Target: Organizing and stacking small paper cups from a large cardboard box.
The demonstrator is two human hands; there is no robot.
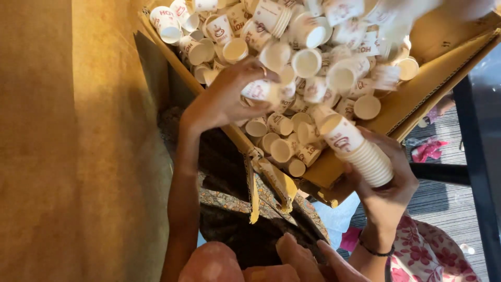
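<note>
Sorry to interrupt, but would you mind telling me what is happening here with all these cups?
A person is working over a cardboard box full of loose small paper cups. The left hand reaches in and grips a single cup, while the right hand holds a nested stack of cups at the box's edge.

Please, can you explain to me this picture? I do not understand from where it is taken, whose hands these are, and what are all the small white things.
There is no machine here. The one picture comes from a camera worn on a person's head, looking down at that person's own two bare hands. The small white things are paper cups with red print, lying loose in a big cardboard box. The left hand reaches into the box and grips one single cup. The right hand holds a stack of cups pushed one inside another. Below are patterned cloth and a dark floor.
</note>
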